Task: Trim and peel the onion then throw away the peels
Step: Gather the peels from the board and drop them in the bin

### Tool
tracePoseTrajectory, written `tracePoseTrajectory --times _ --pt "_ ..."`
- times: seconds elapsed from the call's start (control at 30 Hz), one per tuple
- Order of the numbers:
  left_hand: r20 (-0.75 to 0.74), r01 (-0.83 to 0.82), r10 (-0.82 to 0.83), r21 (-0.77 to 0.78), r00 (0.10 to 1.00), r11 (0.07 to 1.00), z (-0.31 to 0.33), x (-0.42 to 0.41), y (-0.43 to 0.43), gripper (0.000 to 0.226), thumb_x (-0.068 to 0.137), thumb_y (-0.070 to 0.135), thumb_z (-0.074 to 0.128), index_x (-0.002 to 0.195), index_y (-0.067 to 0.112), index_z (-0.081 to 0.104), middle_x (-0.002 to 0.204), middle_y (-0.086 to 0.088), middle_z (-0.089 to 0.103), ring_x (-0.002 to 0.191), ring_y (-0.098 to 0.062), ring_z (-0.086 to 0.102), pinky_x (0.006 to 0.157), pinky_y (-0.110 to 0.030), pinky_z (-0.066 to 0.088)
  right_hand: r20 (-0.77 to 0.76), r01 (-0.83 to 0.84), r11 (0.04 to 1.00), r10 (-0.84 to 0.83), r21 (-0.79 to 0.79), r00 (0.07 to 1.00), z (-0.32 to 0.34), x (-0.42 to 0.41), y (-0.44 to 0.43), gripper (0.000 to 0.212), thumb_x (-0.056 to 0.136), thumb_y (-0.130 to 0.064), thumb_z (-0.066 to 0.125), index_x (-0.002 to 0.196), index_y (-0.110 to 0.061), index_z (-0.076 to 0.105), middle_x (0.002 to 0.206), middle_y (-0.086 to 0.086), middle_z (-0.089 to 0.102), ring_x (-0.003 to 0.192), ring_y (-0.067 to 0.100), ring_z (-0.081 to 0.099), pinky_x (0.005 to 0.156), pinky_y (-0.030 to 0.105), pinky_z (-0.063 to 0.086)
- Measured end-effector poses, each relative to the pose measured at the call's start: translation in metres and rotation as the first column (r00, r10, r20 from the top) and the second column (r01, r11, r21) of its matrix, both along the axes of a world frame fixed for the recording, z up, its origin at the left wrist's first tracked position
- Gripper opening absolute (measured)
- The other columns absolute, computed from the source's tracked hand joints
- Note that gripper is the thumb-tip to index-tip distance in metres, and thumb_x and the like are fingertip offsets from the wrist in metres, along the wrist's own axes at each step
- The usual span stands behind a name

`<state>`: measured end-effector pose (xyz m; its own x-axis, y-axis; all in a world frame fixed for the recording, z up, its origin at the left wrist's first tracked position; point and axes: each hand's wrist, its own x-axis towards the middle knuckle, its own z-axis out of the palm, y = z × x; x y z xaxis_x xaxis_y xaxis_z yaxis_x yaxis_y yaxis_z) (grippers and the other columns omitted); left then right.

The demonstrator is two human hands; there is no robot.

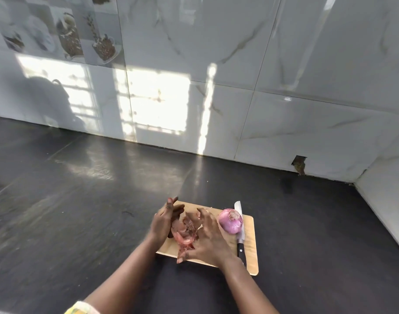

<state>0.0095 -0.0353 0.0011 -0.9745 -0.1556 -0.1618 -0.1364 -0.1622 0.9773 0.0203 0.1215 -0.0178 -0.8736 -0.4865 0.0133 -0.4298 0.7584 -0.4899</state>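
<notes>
Both bare forearms reach forward and converge, the left grip (164,222) standing on edge with fingers straight and palm turned inward, the right grip (208,239) facing it, fingers spread and curled round the peels (184,233) pressed between them.

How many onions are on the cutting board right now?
1: the peeled onion sits on the cutting board's far right part, beside the knife. The left hand and right hand gather peels, which might hide more.
</notes>
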Motion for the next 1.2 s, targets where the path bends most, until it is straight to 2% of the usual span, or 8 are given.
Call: tracePoseTrajectory --times 0.1,0.2,0.43,0.57,0.77,0.93,1.0,1.2 --pt "-0.001 -0.099 0.099 0.129 0.995 0.987 0.004 -0.001 -0.008 0.047 0.099 0.036 0.029 0.125 0.004 0.052 0.107 -0.018 0.063 0.103 -0.027 0.059 0.087 -0.033 0.048 -0.157 -0.020 0.985 0.047 0.169 0.986 -0.015 0.000 -0.005 0.110 0.047 -0.091 0.044 0.136 -0.061 -0.014 0.157 -0.003 0.005 0.144 0.030 -0.002 0.114 0.061 0.012" --pt "-0.015 -0.166 0.171 0.162 0.985 0.973 0.006 -0.002 -0.017 0.045 0.100 0.032 0.029 0.121 0.001 0.053 0.100 -0.016 0.063 0.097 -0.025 0.058 0.087 -0.029 0.047 -0.308 0.106 0.961 -0.023 0.255 0.951 -0.011 0.000 -0.015 0.095 0.058 -0.092 0.024 0.141 -0.053 -0.001 0.147 -0.004 0.033 0.130 0.034 0.027 0.090 0.060 0.043" --pt "-0.030 -0.112 0.111 -0.066 0.993 0.992 -0.009 -0.004 -0.019 0.035 0.099 0.033 0.035 0.107 0.015 0.064 0.108 -0.012 0.067 0.107 -0.024 0.060 0.098 -0.037 0.044 -0.277 0.160 0.981 -0.185 -0.110 0.943 -0.016 -0.010 -0.016 0.038 0.089 -0.042 0.044 0.125 -0.038 0.054 0.143 0.000 0.044 0.130 0.035 0.040 0.105 0.053 0.037" --pt "-0.037 -0.025 0.013 -0.334 0.999 0.942 -0.008 0.001 -0.014 0.035 0.099 0.037 0.034 0.116 0.024 0.062 0.118 0.005 0.062 0.111 -0.010 0.054 0.096 -0.024 0.037 -0.138 0.206 0.919 -0.265 -0.336 0.954 -0.012 -0.013 -0.014 0.047 0.084 -0.025 0.058 0.131 -0.026 0.053 0.145 -0.002 0.039 0.137 0.024 0.031 0.113 0.044 0.028" --pt "-0.055 0.050 -0.080 -0.414 0.995 0.909 0.008 -0.008 -0.001 0.055 0.096 0.046 0.026 0.140 0.015 0.036 0.147 -0.002 0.034 0.137 -0.015 0.030 0.107 -0.022 0.024 -0.025 0.251 0.958 -0.257 -0.136 0.966 -0.003 -0.016 -0.015 0.107 0.061 -0.081 0.045 0.149 -0.027 0.015 0.158 0.004 0.005 0.145 0.026 0.004 0.118 0.038 0.011" --pt "0.107 0.228 -0.203 -0.554 0.973 0.801 0.008 -0.008 0.008 0.056 0.092 0.059 0.023 0.106 0.026 0.066 0.101 0.002 0.066 0.092 -0.015 0.059 0.079 -0.016 0.043 -0.062 0.190 0.982 -0.190 0.005 0.980 -0.014 -0.022 -0.020 0.106 0.061 -0.075 0.050 0.139 -0.045 -0.014 0.158 0.013 -0.001 0.146 0.029 0.003 0.118 0.039 0.008" --pt "0.109 0.199 -0.170 -0.655 0.979 0.729 0.008 -0.003 0.010 0.049 0.098 0.046 0.028 0.098 0.020 0.069 0.088 0.002 0.065 0.080 -0.015 0.056 0.063 -0.013 0.039 -0.076 0.161 0.985 -0.156 0.062 0.985 -0.011 -0.025 -0.024 0.098 0.072 -0.063 0.056 0.145 -0.044 -0.006 0.158 0.011 -0.001 0.146 0.030 0.004 0.119 0.038 0.005" --pt "0.015 -0.100 0.143 -0.646 0.990 0.757 0.003 -0.004 0.011 0.048 0.099 0.038 0.029 0.095 0.010 0.067 0.093 -0.014 0.071 0.096 -0.032 0.062 0.079 -0.035 0.041 -0.109 0.138 0.990 -0.136 0.014 0.985 -0.005 -0.025 -0.031 0.048 0.090 -0.036 0.053 0.137 -0.025 0.046 0.143 0.008 0.036 0.133 0.028 0.031 0.114 0.032 0.022"
